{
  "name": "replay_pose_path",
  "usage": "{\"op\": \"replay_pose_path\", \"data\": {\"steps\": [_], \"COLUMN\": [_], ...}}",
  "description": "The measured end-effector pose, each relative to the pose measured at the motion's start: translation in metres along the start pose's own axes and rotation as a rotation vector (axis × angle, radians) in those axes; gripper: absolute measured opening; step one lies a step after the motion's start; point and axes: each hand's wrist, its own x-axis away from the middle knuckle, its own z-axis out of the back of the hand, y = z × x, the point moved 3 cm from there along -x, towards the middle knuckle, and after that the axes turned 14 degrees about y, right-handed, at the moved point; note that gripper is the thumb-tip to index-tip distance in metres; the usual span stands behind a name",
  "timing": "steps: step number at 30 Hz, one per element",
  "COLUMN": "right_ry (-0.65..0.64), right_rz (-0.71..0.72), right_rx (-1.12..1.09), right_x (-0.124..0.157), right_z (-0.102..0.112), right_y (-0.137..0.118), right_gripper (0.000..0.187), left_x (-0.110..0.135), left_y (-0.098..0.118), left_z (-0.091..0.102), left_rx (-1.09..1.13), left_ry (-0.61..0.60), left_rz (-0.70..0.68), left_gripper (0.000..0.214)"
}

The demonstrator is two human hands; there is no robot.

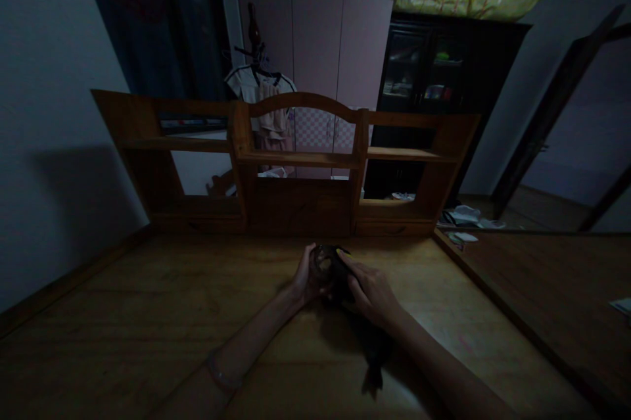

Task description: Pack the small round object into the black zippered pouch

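Note:
In the middle of the wooden surface, my left hand (307, 280) is wrapped round the left side of a round, dark, glassy-looking object (324, 261). Its open-looking end faces away from me, and dim light hides its exact kind. My right hand (369, 285) presses a dark cloth-like piece (342, 282) against the object's right side, fingers bent over it. A small yellow patch (344, 253) shows by the right fingertips. Below the right hand a dark strip trails down to a tattered-looking end (374, 377). My hands are close together, with the object between them.
A wooden shelf unit (300, 158) with compartments stands along the far edge of the wooden surface (187, 308). A wall (54, 144) rises at left. A raised wooden edge (497, 295) runs along the right. Papers (463, 215) lie beyond, near a dark cabinet (473, 71).

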Motion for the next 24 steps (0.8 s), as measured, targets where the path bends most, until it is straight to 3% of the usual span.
{"op": "replay_pose_path", "data": {"steps": [4,7,16,24], "right_ry": [0.016,0.023,0.021,0.041], "right_rz": [-0.214,-0.298,-0.285,-0.274], "right_rx": [-0.063,-0.121,-0.228,-0.24], "right_x": [0.001,0.002,0.0,-0.001], "right_z": [0.0,-0.001,-0.001,0.001], "right_y": [0.008,0.012,0.003,0.003], "right_gripper": [0.038,0.036,0.033,0.037], "left_x": [0.004,0.004,-0.001,-0.002], "left_y": [0.002,0.003,0.002,-0.002], "left_z": [-0.002,-0.002,0.005,-0.001], "left_rx": [0.01,0.026,0.007,-0.022], "left_ry": [-0.009,0.013,0.022,-0.084], "left_rz": [-0.013,-0.007,-0.009,0.064], "left_gripper": [0.06,0.059,0.059,0.066]}}
